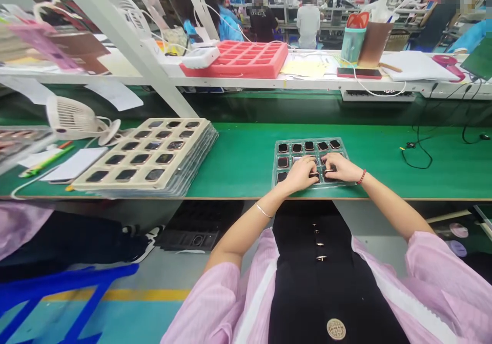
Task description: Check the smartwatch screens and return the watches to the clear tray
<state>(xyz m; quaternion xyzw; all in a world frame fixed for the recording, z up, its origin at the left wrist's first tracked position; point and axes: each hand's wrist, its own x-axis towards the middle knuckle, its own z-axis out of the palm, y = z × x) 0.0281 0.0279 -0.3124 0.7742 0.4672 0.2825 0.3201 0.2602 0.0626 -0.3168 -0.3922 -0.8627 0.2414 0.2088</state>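
A clear plastic tray [274, 164] lies on the green bench in front of me, with rows of dark rounded-square pieces that look like smartwatch bodies. My left hand [302, 174] is over its front middle, fingers curled and thumb closed on a dark square piece [314, 177]. To its right, my right hand [341, 168] pinches another dark square piece [329, 173] in the tray's front row. Both pieces are partly hidden by my fingers. Uncovered in the back row is a dark square piece [309, 145].
A stack of trays [169, 172] with a cream top tray of dark squares stands left. Beyond it are a white fan [71, 118] and a green pen [46, 162]. A black cable [423, 165] lies right. The shelf [246, 82] holds a red tray [249, 57].
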